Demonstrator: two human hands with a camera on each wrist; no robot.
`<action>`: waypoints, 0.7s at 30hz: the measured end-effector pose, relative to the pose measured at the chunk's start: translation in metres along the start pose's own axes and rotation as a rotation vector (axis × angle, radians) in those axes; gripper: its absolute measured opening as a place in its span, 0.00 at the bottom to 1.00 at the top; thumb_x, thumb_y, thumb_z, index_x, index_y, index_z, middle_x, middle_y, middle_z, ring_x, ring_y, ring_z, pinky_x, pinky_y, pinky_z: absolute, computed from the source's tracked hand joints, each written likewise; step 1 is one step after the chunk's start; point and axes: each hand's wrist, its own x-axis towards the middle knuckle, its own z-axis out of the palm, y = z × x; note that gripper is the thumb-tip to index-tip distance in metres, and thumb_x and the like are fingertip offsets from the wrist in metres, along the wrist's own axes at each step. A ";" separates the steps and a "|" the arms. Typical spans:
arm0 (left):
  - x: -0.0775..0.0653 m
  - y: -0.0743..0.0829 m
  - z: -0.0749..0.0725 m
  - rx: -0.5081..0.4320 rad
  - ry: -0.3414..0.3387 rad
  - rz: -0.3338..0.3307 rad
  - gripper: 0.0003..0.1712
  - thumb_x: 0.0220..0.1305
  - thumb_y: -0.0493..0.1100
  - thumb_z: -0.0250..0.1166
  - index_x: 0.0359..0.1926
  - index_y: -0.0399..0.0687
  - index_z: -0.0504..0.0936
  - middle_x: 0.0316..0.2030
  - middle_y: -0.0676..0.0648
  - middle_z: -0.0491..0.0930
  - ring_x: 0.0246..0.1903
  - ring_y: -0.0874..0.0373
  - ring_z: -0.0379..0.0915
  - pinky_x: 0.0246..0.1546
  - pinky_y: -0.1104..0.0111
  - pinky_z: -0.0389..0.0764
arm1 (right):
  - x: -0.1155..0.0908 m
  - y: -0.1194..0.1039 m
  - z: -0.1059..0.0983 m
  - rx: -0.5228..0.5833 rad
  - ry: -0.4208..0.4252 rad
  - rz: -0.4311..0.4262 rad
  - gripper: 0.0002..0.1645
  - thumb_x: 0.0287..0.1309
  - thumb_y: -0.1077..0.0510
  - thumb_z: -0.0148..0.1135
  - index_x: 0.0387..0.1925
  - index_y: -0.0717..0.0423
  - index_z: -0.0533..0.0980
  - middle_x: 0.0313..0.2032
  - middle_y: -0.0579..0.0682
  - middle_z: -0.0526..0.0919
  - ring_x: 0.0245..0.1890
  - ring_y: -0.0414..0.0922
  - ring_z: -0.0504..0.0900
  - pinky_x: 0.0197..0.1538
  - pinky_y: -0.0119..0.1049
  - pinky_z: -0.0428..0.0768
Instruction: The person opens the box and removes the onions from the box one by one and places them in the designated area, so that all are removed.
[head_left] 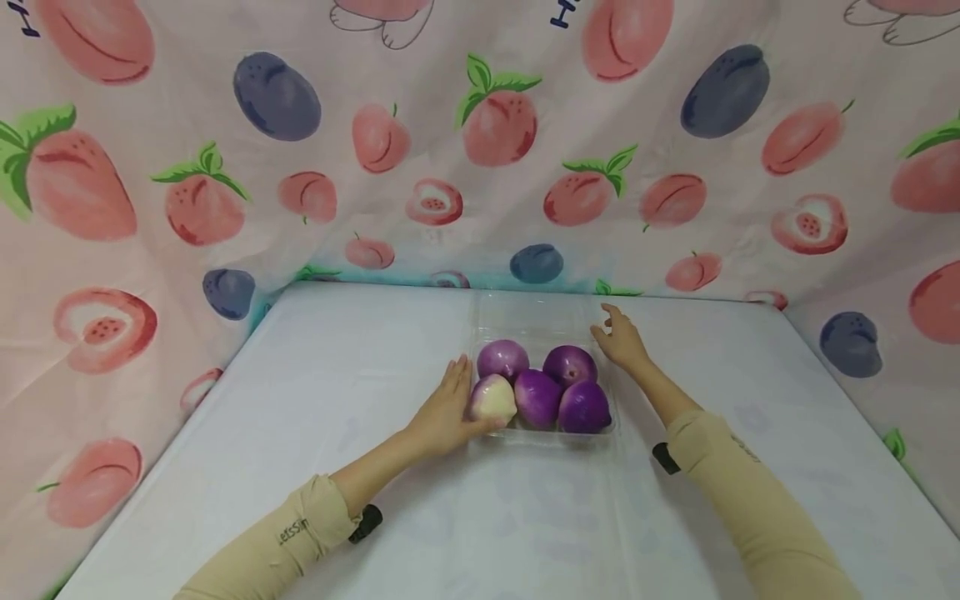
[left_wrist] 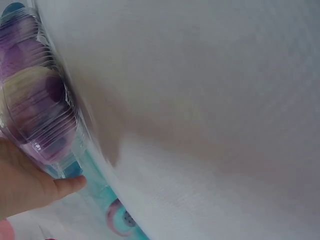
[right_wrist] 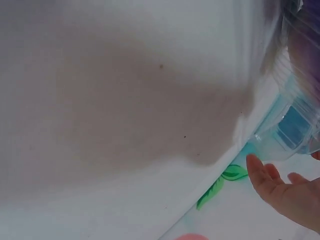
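A clear plastic clamshell box point(head_left: 543, 438) holds several shiny, round purple onions point(head_left: 537, 398), and its lid point(head_left: 525, 315) lies folded back behind it. The onion point(head_left: 493, 400) at the front left is mostly cream-white. Along the box's left wall rests my left hand point(head_left: 444, 422), fingers straight and thumb along the front corner. Beside the lid's right edge is my right hand point(head_left: 622, 340), its fingers loosely spread and holding nothing. The right wrist view shows the fingers just below the lid point(right_wrist: 277, 142); whether they touch it I cannot tell.
The box stands on a white-covered table point(head_left: 360, 350). A fruit-printed cloth point(head_left: 495, 225) hangs behind the table's back edge and along both sides. Black wrist straps point(head_left: 366, 524) show under the sleeves.
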 end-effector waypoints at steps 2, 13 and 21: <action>0.001 -0.001 0.000 -0.027 0.008 -0.008 0.62 0.56 0.66 0.62 0.72 0.31 0.40 0.74 0.36 0.36 0.73 0.42 0.30 0.71 0.51 0.49 | -0.002 -0.003 0.001 -0.017 0.027 -0.026 0.33 0.67 0.59 0.46 0.66 0.75 0.52 0.54 0.80 0.67 0.53 0.71 0.71 0.54 0.60 0.72; 0.004 -0.005 0.000 -0.106 0.029 -0.022 0.66 0.48 0.65 0.69 0.73 0.35 0.41 0.74 0.39 0.39 0.73 0.39 0.32 0.67 0.47 0.57 | -0.019 -0.016 -0.007 -0.045 0.115 -0.124 0.27 0.64 0.61 0.50 0.61 0.72 0.63 0.55 0.75 0.69 0.56 0.69 0.68 0.57 0.63 0.67; 0.005 -0.005 -0.001 -0.091 0.031 -0.016 0.68 0.46 0.66 0.70 0.73 0.36 0.41 0.74 0.40 0.40 0.74 0.44 0.33 0.67 0.49 0.58 | -0.039 -0.018 -0.020 -0.036 0.121 -0.302 0.21 0.63 0.65 0.54 0.55 0.71 0.70 0.51 0.70 0.75 0.52 0.64 0.72 0.50 0.56 0.75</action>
